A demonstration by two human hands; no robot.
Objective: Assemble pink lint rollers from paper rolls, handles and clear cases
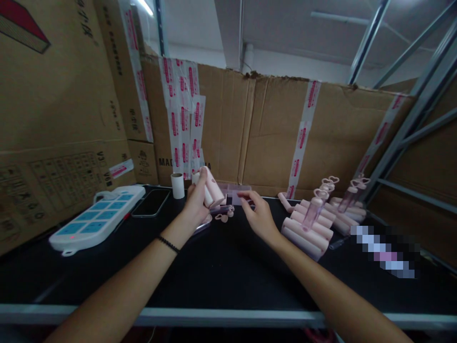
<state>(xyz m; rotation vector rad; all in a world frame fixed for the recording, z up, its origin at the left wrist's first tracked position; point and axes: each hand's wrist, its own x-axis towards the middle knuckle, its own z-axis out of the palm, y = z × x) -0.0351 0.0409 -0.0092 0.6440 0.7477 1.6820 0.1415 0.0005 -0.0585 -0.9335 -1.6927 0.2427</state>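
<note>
My left hand [196, 200] is wrapped round a pale pink twin-cylinder case [213, 186], raised above the table and tilted. My right hand [259, 215] is held a little to its right, fingers loosely curled and thumb apart, with nothing visible in the grasp. Behind the right fingertips is a translucent, purplish plastic tray [236, 195]. Between the hands, small pink heart-shaped pieces [222, 217] lie on the black table. Part of a flat, shiny object [202, 226] shows below my left hand, which hides the rest.
Several pink cylinder cases [307, 233] lie at the right, with clear tubes with heart-shaped tops [314, 212] among them. At the left are a white power strip [96, 221], a phone [151, 203] and a cardboard roll [177, 186]. Cardboard walls [271, 128] stand behind.
</note>
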